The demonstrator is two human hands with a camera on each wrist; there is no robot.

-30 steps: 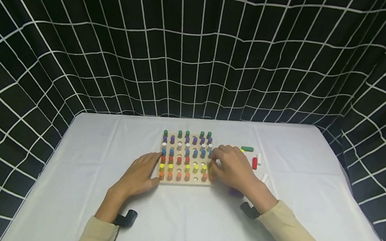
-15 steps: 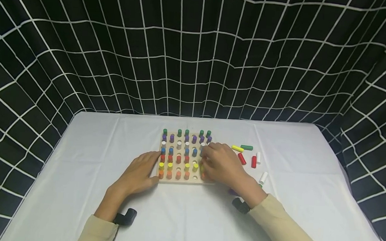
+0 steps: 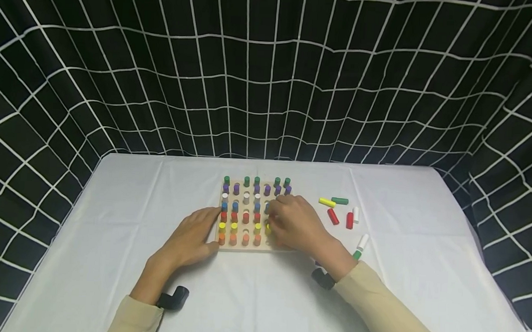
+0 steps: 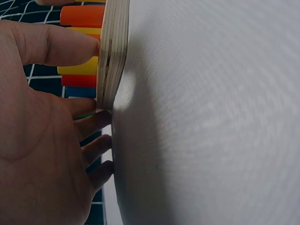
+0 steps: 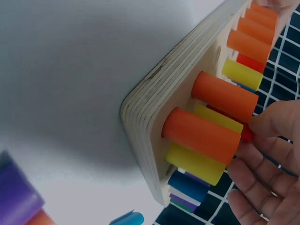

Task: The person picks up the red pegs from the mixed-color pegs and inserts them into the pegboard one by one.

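Observation:
A wooden pegboard [image 3: 239,249] lies on the white cloth, with rows of coloured pegs standing in its holes. My left hand [image 3: 190,238] lies along the board's left edge, fingers fairly straight; in the left wrist view its thumb [image 4: 61,45] touches the board's side. Over the right part of the board, my right hand [image 3: 300,225] pinches a red peg [image 5: 246,133] between thumb and fingers. That peg's lower part is hidden behind orange pegs [image 5: 201,136] and yellow pegs [image 5: 196,164]. In the head view, the hand covers several right-hand pegs.
Right of the board lie loose pegs: a yellow one [image 3: 327,202], green ones [image 3: 340,201], red ones [image 3: 350,220] and white ones [image 3: 363,242]. A purple peg [image 5: 18,192] and a blue one [image 5: 127,219] lie nearby. Black curtains with a white grid [image 3: 270,86] surround the table.
My right hand has moved left across the board, from its right edge to further in, uncovering loose yellow and red pegs. The left hand stays at the board's left edge.

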